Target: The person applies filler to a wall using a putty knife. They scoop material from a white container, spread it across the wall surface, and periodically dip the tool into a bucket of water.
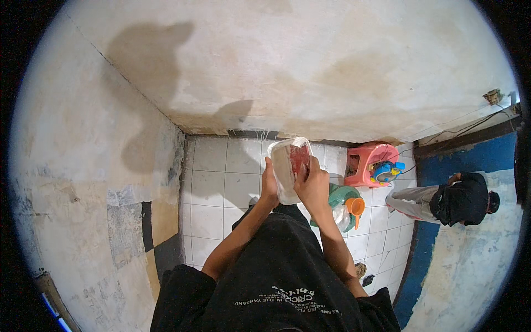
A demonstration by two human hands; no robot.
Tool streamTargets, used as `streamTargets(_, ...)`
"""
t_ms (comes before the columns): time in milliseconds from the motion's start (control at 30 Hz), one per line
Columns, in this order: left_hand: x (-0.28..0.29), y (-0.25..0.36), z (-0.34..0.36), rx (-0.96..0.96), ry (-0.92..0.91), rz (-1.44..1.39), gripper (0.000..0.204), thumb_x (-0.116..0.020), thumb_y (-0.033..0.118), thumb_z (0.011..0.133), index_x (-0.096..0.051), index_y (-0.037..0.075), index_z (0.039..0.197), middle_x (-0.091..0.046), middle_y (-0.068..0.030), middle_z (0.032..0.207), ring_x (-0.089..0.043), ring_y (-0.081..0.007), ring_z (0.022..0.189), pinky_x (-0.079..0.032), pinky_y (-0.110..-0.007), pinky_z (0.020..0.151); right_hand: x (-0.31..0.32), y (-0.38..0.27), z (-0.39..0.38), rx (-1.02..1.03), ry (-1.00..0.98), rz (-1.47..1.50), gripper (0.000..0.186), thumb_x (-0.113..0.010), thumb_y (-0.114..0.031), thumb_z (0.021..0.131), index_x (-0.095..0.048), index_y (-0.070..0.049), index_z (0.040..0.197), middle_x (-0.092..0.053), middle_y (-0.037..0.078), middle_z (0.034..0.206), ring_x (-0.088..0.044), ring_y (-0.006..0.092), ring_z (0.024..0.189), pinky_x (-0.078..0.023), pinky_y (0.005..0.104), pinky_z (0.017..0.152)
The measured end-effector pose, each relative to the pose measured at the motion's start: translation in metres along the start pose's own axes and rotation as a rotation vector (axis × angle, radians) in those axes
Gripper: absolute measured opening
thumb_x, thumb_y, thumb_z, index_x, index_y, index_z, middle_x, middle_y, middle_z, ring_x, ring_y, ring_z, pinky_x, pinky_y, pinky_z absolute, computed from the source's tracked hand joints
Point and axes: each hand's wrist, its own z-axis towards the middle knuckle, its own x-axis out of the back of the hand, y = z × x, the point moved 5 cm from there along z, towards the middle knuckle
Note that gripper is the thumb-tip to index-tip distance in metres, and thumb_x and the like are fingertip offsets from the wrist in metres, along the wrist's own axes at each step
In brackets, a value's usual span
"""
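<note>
A white rectangular tray [270, 148] is held up in front of my body, above the tiled floor. Pale paste-like material coats its inside. My left hand [269, 185] grips the tray's left side, thumb along the rim. My right hand [313, 187] is closed at the tray's right side, its fingers on a flat red piece [298, 157] smeared with white, which lies in the tray. What kind of tool the red piece is, I cannot make out. The lower part of the tray is close to my black shirt.
A pink plastic stool [358, 169] bears a blue and yellow object [385, 172]. Nearer stands a green tub [337, 195] with an orange dipper [355, 206]. Another person [462, 198] stands at the right by a blue-and-pale wall. Patchy walls [332, 77] rise ahead and left.
</note>
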Motion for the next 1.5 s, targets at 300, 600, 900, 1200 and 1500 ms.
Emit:
streamTargets(300,0.002,-0.001,0.000,-0.016,0.017,-0.099,0.066,-0.019,0.053,0.095,-0.042,-0.001,0.125,-0.056,-0.0149,0.113,-0.058,-0.0227,0.101,-0.046,-0.036,0.089,0.002,-0.003,-0.011,-0.007,-0.044,0.128,0.011,-0.054,-0.005,0.080,-0.053,0.004,0.085,-0.056,0.026,0.062,-0.058,0.0420,0.059,-0.046,0.0434,0.050)
streamTargets(600,0.014,-0.006,0.003,-0.024,-0.028,-0.020,0.067,-0.023,0.058,0.092,-0.039,0.005,0.130,-0.050,-0.0126,0.124,-0.049,-0.0264,0.114,-0.038,-0.041,0.099,-0.008,-0.007,-0.007,0.047,-0.053,0.072,0.010,-0.053,-0.004,0.080,-0.052,0.004,0.086,-0.056,0.025,0.062,-0.058,0.0423,0.058,-0.046,0.0436,0.049)
streamTargets(900,0.002,0.009,0.009,0.012,0.042,-0.041,0.068,-0.016,0.055,0.094,-0.045,0.001,0.123,-0.055,-0.0141,0.114,-0.057,-0.0240,0.101,-0.047,-0.037,0.088,-0.003,-0.011,0.004,-0.006,-0.113,0.076,0.010,-0.052,-0.004,0.080,-0.052,0.003,0.087,-0.057,0.025,0.063,-0.058,0.0431,0.060,-0.045,0.0455,0.050)
streamTargets(1200,0.000,0.035,0.024,-0.095,0.139,0.035,0.066,-0.022,0.057,0.093,-0.045,0.003,0.123,-0.056,-0.0126,0.112,-0.058,-0.0225,0.099,-0.049,-0.036,0.085,-0.018,-0.010,0.040,0.011,-0.122,0.054,0.011,-0.053,-0.005,0.081,-0.052,0.002,0.089,-0.059,0.025,0.067,-0.059,0.0424,0.061,-0.047,0.0461,0.053)
streamTargets(1500,-0.010,0.057,0.051,-0.129,0.154,0.016,0.067,-0.021,0.057,0.093,-0.045,0.003,0.124,-0.056,-0.0123,0.113,-0.058,-0.0223,0.099,-0.049,-0.035,0.085,-0.032,-0.010,0.083,0.059,-0.185,0.162,0.013,-0.053,-0.005,0.081,-0.051,0.004,0.090,-0.057,0.025,0.063,-0.058,0.0428,0.060,-0.046,0.0472,0.052)
